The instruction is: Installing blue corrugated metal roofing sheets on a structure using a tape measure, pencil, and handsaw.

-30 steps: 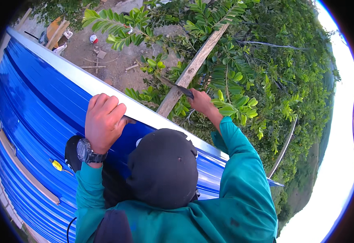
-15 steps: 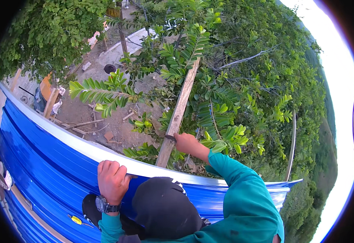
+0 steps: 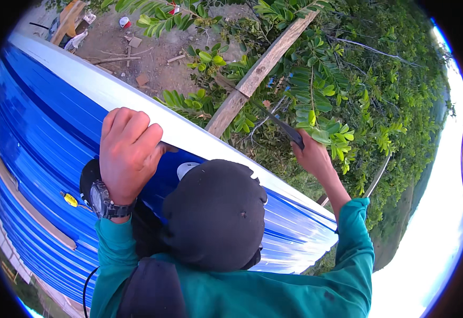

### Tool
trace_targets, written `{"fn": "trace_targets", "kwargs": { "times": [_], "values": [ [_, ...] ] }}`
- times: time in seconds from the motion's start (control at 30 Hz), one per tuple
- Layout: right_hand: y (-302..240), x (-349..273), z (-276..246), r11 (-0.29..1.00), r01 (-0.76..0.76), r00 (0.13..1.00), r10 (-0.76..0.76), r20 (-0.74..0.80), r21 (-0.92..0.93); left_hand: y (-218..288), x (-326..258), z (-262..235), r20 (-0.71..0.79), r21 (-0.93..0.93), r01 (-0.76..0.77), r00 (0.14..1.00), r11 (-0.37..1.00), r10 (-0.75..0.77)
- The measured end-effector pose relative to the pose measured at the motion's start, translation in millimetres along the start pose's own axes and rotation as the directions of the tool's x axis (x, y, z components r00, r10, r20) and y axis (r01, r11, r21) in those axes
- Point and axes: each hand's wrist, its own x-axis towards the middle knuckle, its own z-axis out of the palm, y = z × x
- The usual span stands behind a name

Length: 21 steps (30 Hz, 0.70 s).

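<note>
My right hand (image 3: 312, 152) is closed round the dark handle of a handsaw (image 3: 282, 125), off to the right of a weathered wooden beam (image 3: 268, 55). The thin blade crosses the beam at a dark line, and its brownish end shows on the beam's left side. My left hand (image 3: 131, 153), with a watch on the wrist, has its fingers curled over the white metal edge trim (image 3: 91, 79) of a blue corrugated roof (image 3: 46, 132). Beside its thumb is a small dark shape I cannot make out.
Leafy branches (image 3: 337, 138) crowd round the beam and my right hand. Below the edge lies bare ground (image 3: 157, 58) with scrap wood. A yellow object (image 3: 70, 199) and a wooden strip (image 3: 35, 212) lie on the roof. A black cap (image 3: 215, 212) hides part of it.
My right hand has drawn back from the beam to the right, baring more of the blade on that side. My left hand stays on the trim. The view has shifted.
</note>
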Motion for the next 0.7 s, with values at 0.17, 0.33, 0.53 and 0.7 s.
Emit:
{"fn": "trace_targets", "kwargs": {
  "times": [0.17, 0.33, 0.53, 0.7],
  "values": [
    [-19, 147, 84, 0.987, 0.159, 0.986, -0.16, -0.047, -0.036, -1, -8, 8, -0.017, -0.047, -0.023, 1.0, 0.999, 0.022],
    [-34, 39, 41, 0.997, -0.054, 0.998, 0.055, 0.022, -0.05, -14, -19, 4, -0.005, -0.021, 0.007, 1.0, 1.0, -0.007],
    [14, -33, -16, 0.999, 0.009, 1.0, -0.008, 0.025, -0.043, -2, -1, 2, 0.003, -0.007, 0.009, 1.0, 1.0, -0.009],
    [-4, 112, 86, 0.991, 0.131, 0.991, -0.132, -0.03, -0.031, 4, -8, 8, 0.005, -0.081, -0.015, 1.0, 0.997, 0.015]
  ]
}}
